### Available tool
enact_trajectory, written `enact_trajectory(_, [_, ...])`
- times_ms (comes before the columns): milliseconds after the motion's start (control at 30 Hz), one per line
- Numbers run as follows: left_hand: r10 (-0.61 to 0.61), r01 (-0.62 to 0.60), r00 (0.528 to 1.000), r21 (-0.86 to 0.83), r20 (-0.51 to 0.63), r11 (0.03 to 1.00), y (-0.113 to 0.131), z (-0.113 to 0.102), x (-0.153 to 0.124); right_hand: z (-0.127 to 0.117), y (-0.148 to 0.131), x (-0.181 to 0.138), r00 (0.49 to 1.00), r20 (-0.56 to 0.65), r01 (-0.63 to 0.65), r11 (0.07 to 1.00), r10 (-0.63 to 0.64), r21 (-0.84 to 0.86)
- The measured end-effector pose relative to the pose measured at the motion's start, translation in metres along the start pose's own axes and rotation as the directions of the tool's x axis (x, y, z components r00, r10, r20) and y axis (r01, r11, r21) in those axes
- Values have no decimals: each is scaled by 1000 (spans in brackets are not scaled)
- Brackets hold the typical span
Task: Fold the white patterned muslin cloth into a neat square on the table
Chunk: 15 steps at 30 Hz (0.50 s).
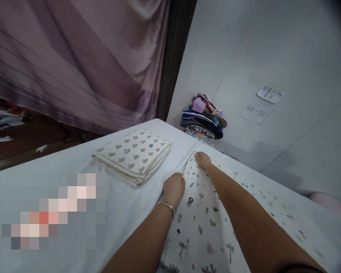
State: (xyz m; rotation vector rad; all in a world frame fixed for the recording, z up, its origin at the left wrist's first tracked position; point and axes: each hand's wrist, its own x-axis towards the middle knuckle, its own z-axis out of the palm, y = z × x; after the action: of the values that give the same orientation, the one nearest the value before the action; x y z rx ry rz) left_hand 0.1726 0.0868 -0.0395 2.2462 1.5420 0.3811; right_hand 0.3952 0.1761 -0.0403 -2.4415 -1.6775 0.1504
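Observation:
A thin white cloth [200, 220] printed with small plants, palm trees and flamingos lies across the table in front of me. My left hand [174, 187], with a bracelet at the wrist, is closed on its left edge. Farther off, my right hand [203, 161] pinches the far end of the same cloth, which rises in a fold between my arms. Part of the cloth spreads flat to the right of my right arm. Left of my hands rests a folded cream cloth [133, 155] with grey mushroom-like prints, apart from both hands.
A white-covered table [82, 167] stands against the wall. Folded clothes [204, 115] are stacked at its far right edge. A pinkish curtain [102, 57] hangs behind, and handwritten paper notes [255, 110] are stuck to the wall. The lower left is pixelated.

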Motion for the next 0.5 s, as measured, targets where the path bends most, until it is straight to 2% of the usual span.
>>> enact_trajectory(500, [-35,34,999,14,23,999,3,-2,0,4,-6,20,995,-75,-65,997,62,-48])
